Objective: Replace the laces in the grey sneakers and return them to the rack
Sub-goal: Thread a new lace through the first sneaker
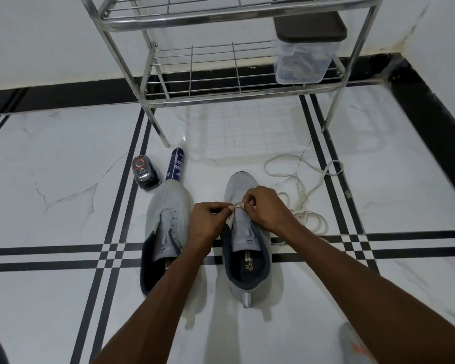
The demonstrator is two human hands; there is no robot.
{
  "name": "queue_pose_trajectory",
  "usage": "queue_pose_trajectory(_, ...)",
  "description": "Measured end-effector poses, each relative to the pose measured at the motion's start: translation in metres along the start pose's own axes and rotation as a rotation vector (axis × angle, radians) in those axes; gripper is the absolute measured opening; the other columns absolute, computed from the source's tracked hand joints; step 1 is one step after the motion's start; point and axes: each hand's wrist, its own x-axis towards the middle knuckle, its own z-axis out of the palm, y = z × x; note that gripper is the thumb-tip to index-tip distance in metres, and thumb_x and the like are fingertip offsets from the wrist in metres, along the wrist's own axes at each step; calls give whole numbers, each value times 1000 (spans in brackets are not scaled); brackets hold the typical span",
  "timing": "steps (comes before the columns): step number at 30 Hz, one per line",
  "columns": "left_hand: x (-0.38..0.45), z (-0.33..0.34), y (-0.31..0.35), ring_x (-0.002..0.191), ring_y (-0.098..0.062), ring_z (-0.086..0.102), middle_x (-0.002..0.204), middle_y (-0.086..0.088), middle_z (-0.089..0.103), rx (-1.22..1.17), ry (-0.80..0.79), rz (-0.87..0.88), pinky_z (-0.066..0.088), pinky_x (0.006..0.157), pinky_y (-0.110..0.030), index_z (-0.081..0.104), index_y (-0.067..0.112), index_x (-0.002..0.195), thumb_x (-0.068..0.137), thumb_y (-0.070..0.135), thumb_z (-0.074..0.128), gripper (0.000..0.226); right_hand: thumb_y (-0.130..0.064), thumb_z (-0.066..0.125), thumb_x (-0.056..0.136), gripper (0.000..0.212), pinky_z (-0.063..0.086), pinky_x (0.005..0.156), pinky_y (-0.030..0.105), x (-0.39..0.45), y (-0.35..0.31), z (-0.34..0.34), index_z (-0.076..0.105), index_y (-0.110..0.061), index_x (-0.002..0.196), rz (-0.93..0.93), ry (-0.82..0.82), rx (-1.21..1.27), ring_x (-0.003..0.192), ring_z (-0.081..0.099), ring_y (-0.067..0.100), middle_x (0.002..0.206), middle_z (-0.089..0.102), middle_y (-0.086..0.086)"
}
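Observation:
Two grey sneakers stand side by side on the tiled floor, toes pointing away from me. The left sneaker [168,222] has no lace in its eyelets. Over the front eyelets of the right sneaker [247,261], my left hand [208,224] and my right hand [263,208] each pinch a short stretch of white lace [236,205] between thumb and finger. The rest of the white lace [304,195] trails in loose loops on the floor to the right of that shoe. The metal shoe rack [237,95] stands just beyond the shoes.
A clear plastic box with a dark lid [305,53] sits on the rack's lower shelf at the right. A blue spray can [175,165] and a small black polish container [145,173] stand on the floor left of the shoes' toes. A wall corner lies at the right.

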Motion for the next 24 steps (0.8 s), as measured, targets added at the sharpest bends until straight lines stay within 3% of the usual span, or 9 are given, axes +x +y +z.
queue_pose_trajectory(4,0,0,0,91,-11,75,92,3,80,-25,5,-6,60,92,-38,83,15,98,88,21,79,12,-23,66,91,13,53,76,38,-3,0,3,73,-13,87,19,33,39,87,62,19,87,61,-4)
queue_pose_trajectory(9,-1,2,2,90,-9,74,94,2,80,17,19,29,60,90,-33,82,15,101,89,21,78,14,-30,60,95,17,51,75,39,-4,0,9,67,-18,86,0,14,-87,87,58,20,96,58,0)
queue_pose_trajectory(14,0,3,6,90,-11,74,99,-2,80,113,29,72,61,90,-34,82,14,103,90,22,77,17,-19,51,99,19,49,71,42,-2,-5,10,62,-7,90,-83,-53,-254,83,59,30,98,52,8)
queue_pose_trajectory(20,-1,3,9,90,-9,73,103,-2,79,191,19,107,57,81,-21,82,15,107,91,25,75,19,-23,57,95,16,50,75,42,-4,0,14,64,-14,84,-9,-7,-111,89,59,27,95,56,5)
queue_pose_trajectory(24,-1,2,4,83,-13,74,88,1,80,118,-2,90,62,84,-35,83,18,98,95,30,71,17,-24,58,96,15,50,76,41,-8,-1,16,66,-14,89,28,45,-62,91,58,24,99,58,3)
